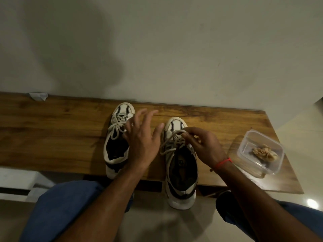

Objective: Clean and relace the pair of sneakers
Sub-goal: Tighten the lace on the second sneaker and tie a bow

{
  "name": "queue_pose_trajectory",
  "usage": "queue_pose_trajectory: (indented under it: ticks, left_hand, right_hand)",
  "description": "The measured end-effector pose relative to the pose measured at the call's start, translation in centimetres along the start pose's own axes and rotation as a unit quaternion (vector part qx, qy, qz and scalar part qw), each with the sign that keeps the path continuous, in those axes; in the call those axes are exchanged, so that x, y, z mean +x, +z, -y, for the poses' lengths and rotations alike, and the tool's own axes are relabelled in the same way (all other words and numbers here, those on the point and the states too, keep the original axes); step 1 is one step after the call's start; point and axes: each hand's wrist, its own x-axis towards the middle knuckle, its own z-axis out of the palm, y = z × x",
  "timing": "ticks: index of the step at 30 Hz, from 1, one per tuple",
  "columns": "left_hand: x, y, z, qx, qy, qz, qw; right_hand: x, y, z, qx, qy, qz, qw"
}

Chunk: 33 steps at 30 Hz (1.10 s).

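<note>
On the bench: right sneaker, heel overhanging.
Right hand: pinches lace; pull the loop gently.
Left hand: spread, empty; steady the shoe.

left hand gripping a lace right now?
No, the left hand hovers between the sneakers with fingers spread, holding nothing; only the right hand pinches the lace.

Clear tub with crumpled cloth on bench
</note>
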Motion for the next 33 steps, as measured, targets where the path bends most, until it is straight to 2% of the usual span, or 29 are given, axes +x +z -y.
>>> queue_pose_trajectory:
  ticks: [1,3,5,8,10,14,17,20,22,25,27,28,30,31,33]
  left_hand:
    - [0.1,0.1,-0.2,-0.011,0.047,0.066,0.997]
    - [-0.4,0.5,-0.8,-0.048,0.069,0.203,0.976]
    - [-1.0,0.8,-0.9,-0.074,0.059,0.232,0.968]
    - [-0.4,0.1,-0.9,-0.191,0.0,0.188,0.963]
    - [0.3,-0.7,-1.2,-0.281,-0.065,0.13,0.949]
    - [0.7,-1.5,-1.7,-0.469,-0.227,0.034,0.853]
    - [1.0,-1.9,-1.7,-0.56,-0.291,-0.013,0.775]
    - [1.2,-2.0,-2.0,-0.617,-0.304,-0.024,0.726]
    - [1.2,-1.9,-2.1,-0.65,-0.309,-0.026,0.694]
    - [1.3,-2.0,-1.9,-0.676,-0.299,-0.017,0.673]
    - [1.3,-2.1,-2.0,-0.675,-0.283,-0.03,0.681]
    - [1.3,-2.0,-1.9,-0.648,-0.266,-0.04,0.713]
    - [1.1,-1.6,-1.6,-0.546,-0.217,-0.05,0.808]
    - [1.0,-1.3,-1.3,-0.489,-0.19,-0.046,0.85]
    - [0.6,-0.6,-1.0,-0.387,-0.128,-0.016,0.913]
  right_hand:
    - [-0.1,-0.1,0.3,-0.005,-0.012,0.002,1.0]
    - [-0.1,0.0,0.6,0.006,-0.027,0.007,1.0]
    - [-0.1,-0.1,0.6,0.046,-0.001,-0.028,0.999]
    - [0.3,-1.0,0.3,0.106,0.089,-0.133,0.981]
    - [0.3,-1.4,-0.1,0.123,0.14,-0.163,0.969]
    - [0.4,-1.1,-0.3,0.11,0.17,-0.154,0.967]
    - [0.5,-1.0,-0.8,0.073,0.174,-0.155,0.97]
    - [0.3,-0.7,-0.8,0.008,0.154,-0.133,0.979]
    - [0.1,-0.6,-0.4,0.005,0.128,-0.103,0.986]
    - [-0.1,-0.8,0.4,0.076,0.044,0.014,0.996]
    - [0.0,-1.0,0.9,0.09,0.035,0.052,0.994]
    - [0.1,-1.1,0.9,0.092,0.048,0.045,0.994]
    - [0.1,-1.5,0.6,0.015,0.071,0.038,0.997]
    - [-0.1,-1.7,0.4,-0.051,0.075,0.056,0.994]
    - [-0.6,-1.7,-0.1,-0.133,0.091,0.107,0.981]
